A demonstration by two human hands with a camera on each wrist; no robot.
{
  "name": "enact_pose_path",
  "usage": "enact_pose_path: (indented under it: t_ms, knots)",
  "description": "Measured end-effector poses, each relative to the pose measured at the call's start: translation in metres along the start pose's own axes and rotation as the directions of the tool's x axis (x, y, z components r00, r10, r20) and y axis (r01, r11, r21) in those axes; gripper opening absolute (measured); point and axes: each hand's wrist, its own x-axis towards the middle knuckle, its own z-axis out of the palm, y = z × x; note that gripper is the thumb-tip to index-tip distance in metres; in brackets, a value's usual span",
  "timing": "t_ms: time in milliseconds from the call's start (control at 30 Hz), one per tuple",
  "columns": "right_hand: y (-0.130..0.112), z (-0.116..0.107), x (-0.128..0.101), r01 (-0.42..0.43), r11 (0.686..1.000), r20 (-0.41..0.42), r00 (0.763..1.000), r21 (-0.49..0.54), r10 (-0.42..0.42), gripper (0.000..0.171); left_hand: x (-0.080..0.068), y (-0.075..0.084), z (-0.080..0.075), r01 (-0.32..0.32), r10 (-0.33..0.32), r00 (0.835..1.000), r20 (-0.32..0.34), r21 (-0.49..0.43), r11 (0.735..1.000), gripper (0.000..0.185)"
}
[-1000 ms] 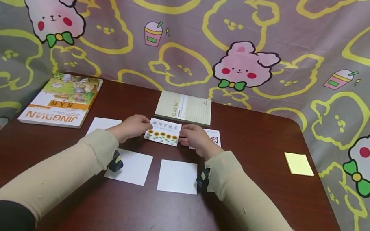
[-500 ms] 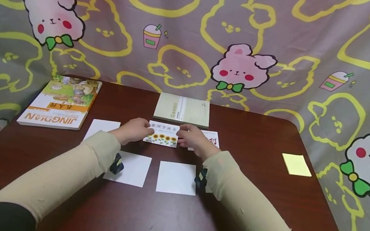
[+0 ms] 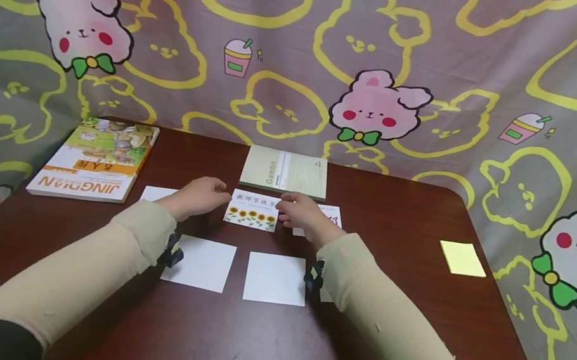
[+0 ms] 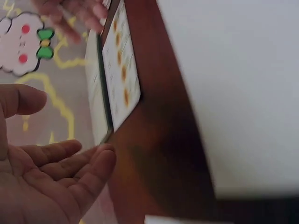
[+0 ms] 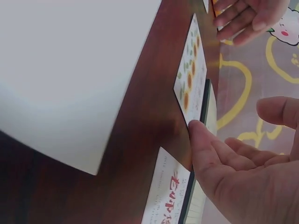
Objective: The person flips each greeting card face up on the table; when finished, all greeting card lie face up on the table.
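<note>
A white card with a row of sunflowers and a line of characters [image 3: 250, 217] lies flat on the table between the two hands. My left hand [image 3: 199, 198] is just off its left edge, fingers loosely extended and holding nothing; the left wrist view shows a gap to the card. At the card's right edge is my right hand [image 3: 304, 214], fingers relaxed; in the right wrist view a fingertip [image 5: 197, 128] meets the card's corner, though touch is hard to tell. Partly behind this hand lies a card with red writing [image 5: 170, 191].
Two blank white cards [image 3: 201, 262] [image 3: 277, 279] lie nearer, another [image 3: 155, 192] beyond the left forearm, and one by the right wrist is mostly hidden. A notebook [image 3: 285, 171] sits behind the sunflower card. A book [image 3: 95, 159] is at left, yellow sticky notes [image 3: 462, 258] at right.
My left hand has let go of the sunflower card and drawn back to the left. The right hand stays by its right edge, and the card has barely moved.
</note>
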Motion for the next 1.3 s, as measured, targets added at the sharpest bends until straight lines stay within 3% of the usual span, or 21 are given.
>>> enact_pose_path:
  t_ms: [100,233,400,467,567,700,833,1100,1300]
  knots:
    - [-0.003,0.001,0.002,0.021,1.000,-0.016,1.000,0.005,-0.021,0.049,-0.009,-0.010,-0.018,-0.017,0.017,1.000,-0.002,-0.003,1.000,0.062]
    - [-0.006,0.006,0.004,0.048,0.998,-0.012,0.999,0.027,-0.048,0.049,-0.025,-0.029,-0.040,-0.061,0.062,0.998,-0.007,0.094,0.994,0.060]
    - [-0.009,0.016,0.004,0.076,0.995,0.022,0.997,0.072,-0.078,0.049,-0.039,-0.063,-0.053,-0.191,0.180,0.982,0.065,0.294,0.936,0.049]
    - [-0.012,0.021,0.003,0.077,0.994,0.042,0.996,0.078,-0.080,0.049,-0.043,-0.075,-0.053,-0.228,0.202,0.973,0.110,0.345,0.911,0.047]
    - [-0.014,0.030,0.006,0.076,0.993,0.068,0.994,0.091,-0.082,0.049,-0.045,-0.084,-0.048,-0.234,0.193,0.971,0.142,0.390,0.890,0.047]
    - [-0.018,0.049,0.010,0.064,0.988,0.114,0.990,0.141,-0.080,0.047,-0.041,-0.083,-0.038,-0.239,0.199,0.970,0.137,0.421,0.875,0.048]
    - [-0.024,0.070,0.014,0.011,0.971,0.181,0.982,0.238,-0.055,0.045,-0.034,-0.073,-0.028,-0.237,0.191,0.970,0.151,0.412,0.880,0.049]
    - [-0.036,0.104,0.019,-0.084,0.928,0.243,0.970,0.363,-0.007,0.043,-0.026,-0.059,-0.019,-0.191,0.127,0.975,0.185,0.391,0.900,0.053]
    - [-0.043,0.115,0.020,-0.132,0.906,0.227,0.973,0.402,0.041,0.043,-0.028,-0.056,-0.019,-0.151,0.060,0.955,0.289,0.303,0.941,0.065]
